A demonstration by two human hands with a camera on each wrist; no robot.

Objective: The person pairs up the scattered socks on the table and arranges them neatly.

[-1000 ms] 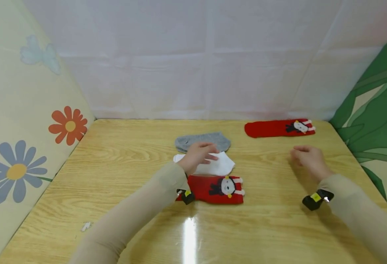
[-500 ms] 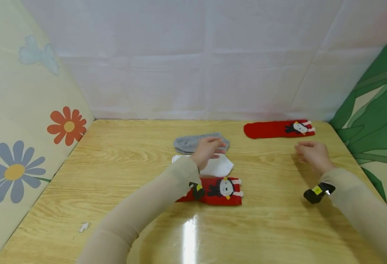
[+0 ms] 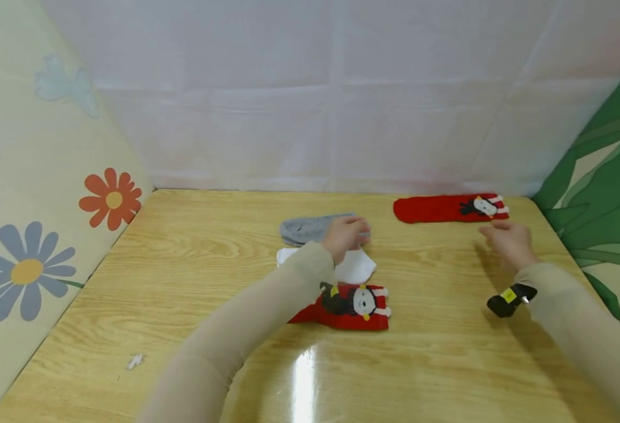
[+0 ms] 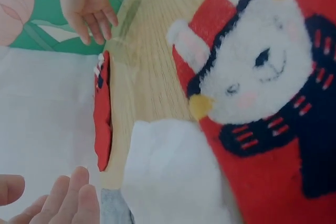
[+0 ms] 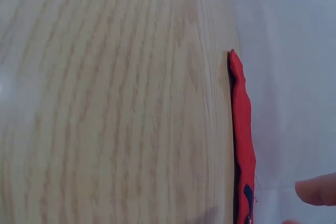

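Observation:
My left hand (image 3: 345,238) hovers over the right end of a grey sock (image 3: 304,231), its fingers apart and holding nothing in the left wrist view. Below it lies a white sock (image 3: 358,268), partly covered by my sleeve. Nearer still is a red sock (image 3: 375,320) with a bear's face, its left part hidden by the forearm. Another red sock (image 3: 428,209) lies flat at the back right, toe to the left. Just in front of its bear end is my right hand (image 3: 510,242), above the table with loosely extended fingers and nothing in them.
The wooden table (image 3: 193,252) meets a white cloth backdrop (image 3: 246,135) behind and flowered panels at both sides. A small whitish mark (image 3: 136,361) shows at the front left. Each wrist wears a black camera (image 3: 509,301).
My left hand has moved right and slightly away along the grey sock. The right hand has shifted a little right and nearer the far red sock. The socks lie as before.

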